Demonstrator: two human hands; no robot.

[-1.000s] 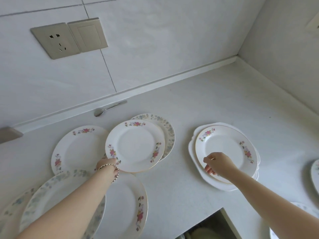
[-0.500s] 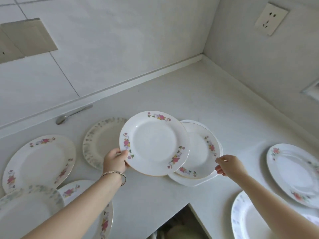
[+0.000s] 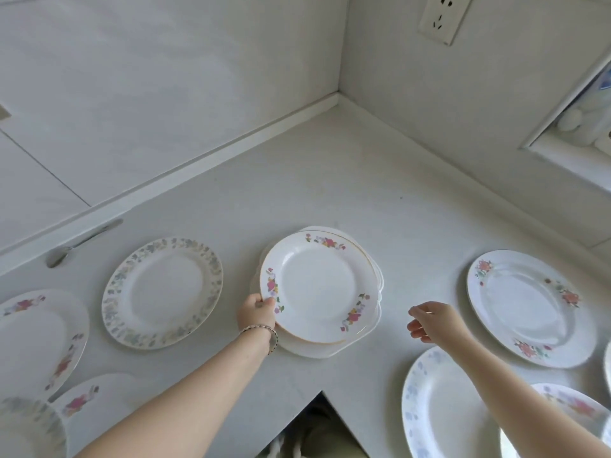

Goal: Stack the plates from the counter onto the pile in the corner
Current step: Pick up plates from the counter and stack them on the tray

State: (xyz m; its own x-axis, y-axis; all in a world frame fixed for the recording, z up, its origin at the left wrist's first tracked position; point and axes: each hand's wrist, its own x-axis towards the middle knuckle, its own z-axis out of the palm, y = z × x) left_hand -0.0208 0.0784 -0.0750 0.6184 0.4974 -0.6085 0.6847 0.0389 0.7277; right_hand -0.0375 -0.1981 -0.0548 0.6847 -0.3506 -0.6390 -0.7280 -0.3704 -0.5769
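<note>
A white plate with pink flowers (image 3: pixel 317 287) lies on top of the pile (image 3: pixel 370 335) in the middle of the corner counter. My left hand (image 3: pixel 256 312) grips that plate's left rim, thumb on top. My right hand (image 3: pixel 429 320) hovers to the right of the pile with fingers loosely curled, holding nothing. A grey-leaf-rimmed plate (image 3: pixel 162 292) lies to the left of the pile. A pink-flowered plate (image 3: pixel 529 305) lies to the right.
More plates lie at the left edge (image 3: pixel 36 338) and lower left (image 3: pixel 89 411). A blue-flowered plate (image 3: pixel 443 411) sits at the lower right. A spoon (image 3: pixel 76 242) lies by the back wall. The counter's inner edge (image 3: pixel 322 391) opens below the pile.
My left hand carried the flowered plate to the right and set it over the pile. My right hand let go of the pile's edge and drew away to the right.
</note>
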